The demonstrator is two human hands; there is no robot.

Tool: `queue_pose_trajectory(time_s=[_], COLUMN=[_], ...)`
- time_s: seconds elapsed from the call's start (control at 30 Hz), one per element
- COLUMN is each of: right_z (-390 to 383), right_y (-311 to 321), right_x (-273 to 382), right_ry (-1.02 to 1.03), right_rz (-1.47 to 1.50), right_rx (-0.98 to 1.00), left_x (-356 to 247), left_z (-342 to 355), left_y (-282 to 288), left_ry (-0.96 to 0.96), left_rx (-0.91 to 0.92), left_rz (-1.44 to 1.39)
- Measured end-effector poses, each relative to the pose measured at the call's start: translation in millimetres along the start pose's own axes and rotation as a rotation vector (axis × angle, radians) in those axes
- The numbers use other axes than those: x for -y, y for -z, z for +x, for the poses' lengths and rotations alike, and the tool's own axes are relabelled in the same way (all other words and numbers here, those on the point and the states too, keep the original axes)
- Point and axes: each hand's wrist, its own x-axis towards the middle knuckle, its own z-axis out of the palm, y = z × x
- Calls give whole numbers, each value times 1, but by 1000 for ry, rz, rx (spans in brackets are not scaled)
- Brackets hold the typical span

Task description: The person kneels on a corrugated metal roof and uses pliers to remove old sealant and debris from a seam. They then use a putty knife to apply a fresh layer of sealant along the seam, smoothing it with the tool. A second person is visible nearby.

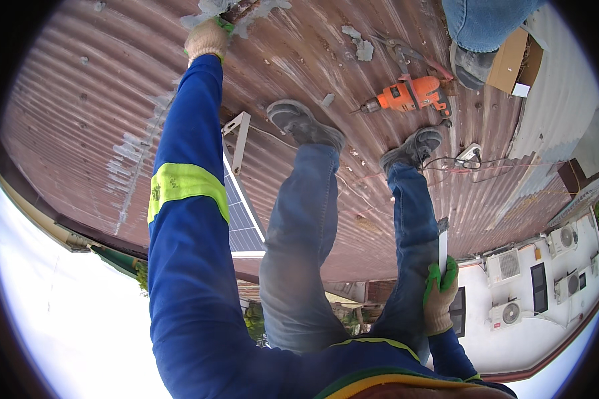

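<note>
At the far left my left hand (207, 40), in a cream glove with green on the fingers, is low against the roof. It looks closed beside a patch of grey sealant (254, 14) and a dark rusty spot; what its fingers hold is hidden. My right hand (440, 298), gloved the same way, is close to my body in front of my right thigh. Its fingers are wrapped round a narrow flat white strip (442, 247) with a dark end, pointing away from me. On the roof ahead of my right shoe lies an orange power drill (409, 95) with a bit in its chuck.
Red-handled pliers (404, 56) lie beyond the drill. Another person's jeans leg (489, 23) and an open cardboard box (510, 58) are far right. A socket block (469, 156) with cables lies near my right shoe. Left are a solar panel (245, 223) and a white bracket (239, 141).
</note>
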Motion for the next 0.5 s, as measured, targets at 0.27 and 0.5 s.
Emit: queue_pose_trajectory(time_s=[0.27, 0.5], right_z=[0, -4], right_y=[0, 1], right_x=[-8, -21], right_ry=[46, 40], right_rz=[23, 25], right_rx=[-8, 49], left_x=[-7, -45], left_z=[-26, -83], left_y=[-2, -20], left_ry=[37, 134], left_rx=[-71, -90], left_rz=[-163, -232])
